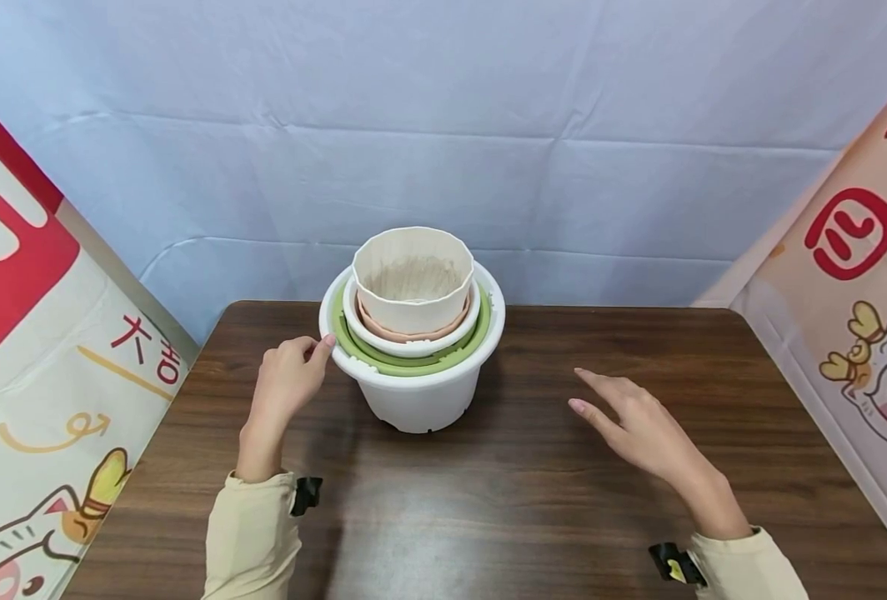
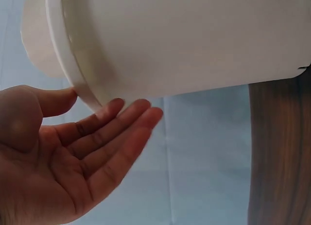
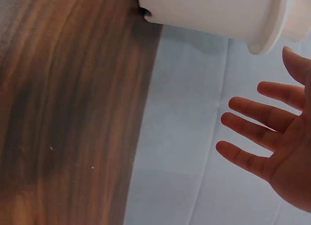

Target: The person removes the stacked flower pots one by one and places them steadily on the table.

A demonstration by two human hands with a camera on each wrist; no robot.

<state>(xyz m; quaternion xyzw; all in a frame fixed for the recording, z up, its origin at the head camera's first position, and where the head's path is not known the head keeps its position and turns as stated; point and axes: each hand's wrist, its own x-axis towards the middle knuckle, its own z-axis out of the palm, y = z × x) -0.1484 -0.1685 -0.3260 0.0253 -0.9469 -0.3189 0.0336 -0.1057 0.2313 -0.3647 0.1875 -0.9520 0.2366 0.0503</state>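
A large white flower pot (image 1: 417,404) stands upright on the table, with smaller pots nested in it. Inside its rim sit a green pot (image 1: 383,365), a smaller white pot (image 1: 352,313), a peach pot (image 1: 391,335) and, on top, a cream pot (image 1: 413,315) with a faceted rim and brown stains inside. My left hand (image 1: 289,375) pinches the large pot's left rim, thumb on top and fingers (image 2: 124,119) under the lip. To the right of the stack, my right hand (image 1: 642,429) hovers apart from it, fingers (image 3: 252,111) spread and holding nothing.
The brown wood-grain table (image 1: 533,500) runs back to a pale blue cloth backdrop (image 1: 443,125). Printed cartoon panels stand on the left (image 1: 46,400) and right (image 1: 856,275). Black wrist cameras sit at both cream sleeves (image 1: 252,533).
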